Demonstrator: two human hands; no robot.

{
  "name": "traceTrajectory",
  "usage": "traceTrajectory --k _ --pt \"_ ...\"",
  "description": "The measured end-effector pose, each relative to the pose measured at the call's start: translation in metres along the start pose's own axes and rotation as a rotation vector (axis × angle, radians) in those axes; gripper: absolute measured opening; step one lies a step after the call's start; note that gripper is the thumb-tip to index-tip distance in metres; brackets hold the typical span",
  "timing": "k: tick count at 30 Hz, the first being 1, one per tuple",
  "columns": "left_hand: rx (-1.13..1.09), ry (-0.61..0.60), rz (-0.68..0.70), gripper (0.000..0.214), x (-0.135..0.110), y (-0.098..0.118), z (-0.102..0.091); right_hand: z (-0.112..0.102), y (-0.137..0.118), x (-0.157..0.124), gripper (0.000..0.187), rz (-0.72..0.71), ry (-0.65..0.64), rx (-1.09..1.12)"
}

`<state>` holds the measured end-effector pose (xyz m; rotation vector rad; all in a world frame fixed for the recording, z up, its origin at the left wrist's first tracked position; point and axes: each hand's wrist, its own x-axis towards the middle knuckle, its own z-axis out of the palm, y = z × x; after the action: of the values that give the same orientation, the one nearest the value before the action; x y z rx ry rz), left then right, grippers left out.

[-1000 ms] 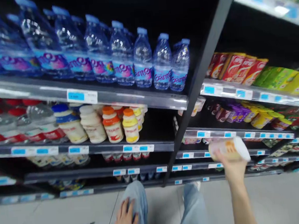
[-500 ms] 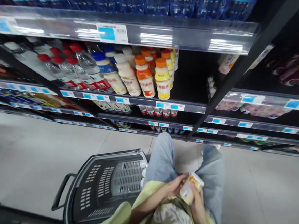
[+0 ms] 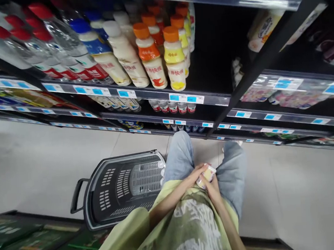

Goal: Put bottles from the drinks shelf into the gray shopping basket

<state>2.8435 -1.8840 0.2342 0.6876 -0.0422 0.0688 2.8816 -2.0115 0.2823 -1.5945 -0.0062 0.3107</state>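
Note:
In front of my lap I hold a small pale-yellow container (image 3: 209,173) with a white top and orange marks on its label. My left hand (image 3: 198,171) has its fingers closed around the far left side of it. Gripping its near right side is my right hand (image 3: 212,187), with the thumb laid across the label. The container is tilted, and the fingers partly cover it; its exact kind is unclear. Beside my left leg stands a dark grey shopping basket (image 3: 109,203), with a clear-wrapped pack of white-capped bottles (image 3: 144,178) inside.
Shelves ahead carry yogurt-drink bottles with orange caps (image 3: 175,61) and red-capped water bottles (image 3: 61,41). An upright shelf post (image 3: 247,64) divides the bays. Dark green packages (image 3: 19,242) lie low behind me at left. Pale tiled floor (image 3: 276,178) extends to the right.
My view has tilted downward, so the shelves, basket and lap appear higher in the picture. Both hands still hold the container, which has turned slightly between them.

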Motion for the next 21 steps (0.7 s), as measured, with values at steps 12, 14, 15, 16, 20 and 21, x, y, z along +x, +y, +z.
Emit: traceTrajectory --k 12,14,15,16,20,21 --pt "-0.207 0.119 -0.221 0.042 0.052 -0.008 0.023 -0.002 -0.007 0.001 0.081 -0.004 -0.028 -0.076" --pt "-0.192 0.120 -0.244 0.039 0.049 -0.003 0.024 -0.002 -0.005 0.002 0.081 -0.004 -0.022 -0.070" --pt "-0.185 0.124 -0.250 0.037 0.049 -0.001 0.025 -0.002 -0.004 0.002 0.081 -0.002 -0.020 -0.069" --pt "-0.181 0.127 -0.257 0.036 0.048 0.002 0.027 -0.002 -0.004 0.002 0.080 0.003 -0.018 -0.065" --pt "-0.189 0.138 -0.279 0.034 0.047 0.008 0.031 -0.002 0.000 0.005 0.076 0.058 0.007 0.055" --pt "-0.192 0.141 -0.281 0.035 0.047 0.008 0.032 -0.002 0.000 0.007 0.075 0.081 0.021 0.101"
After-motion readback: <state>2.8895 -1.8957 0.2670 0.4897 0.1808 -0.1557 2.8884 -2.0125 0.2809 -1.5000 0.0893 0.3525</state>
